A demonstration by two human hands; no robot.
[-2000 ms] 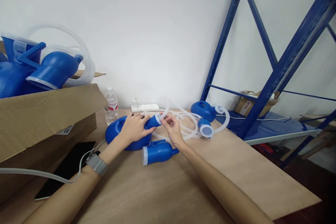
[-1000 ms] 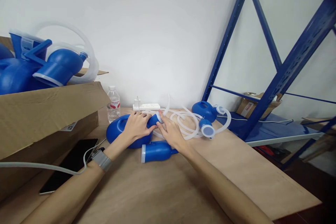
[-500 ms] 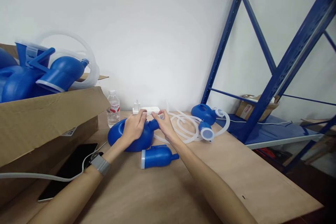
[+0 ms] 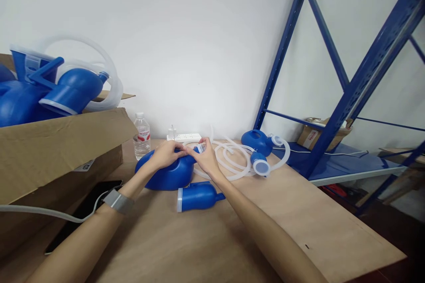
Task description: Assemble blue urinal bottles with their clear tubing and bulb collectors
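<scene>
Head view: left hand, right hand fingers pinch squat blue jug neck, maybe tube.

A single head-worn camera is aimed forward and down across the table toward the wall at 12 o'clock; the left hand and right hand are framed at arm's length; racking is caught at 2 o'clock.

The left hand has slid along the blue container to its neck, meeting the right hand.
</scene>
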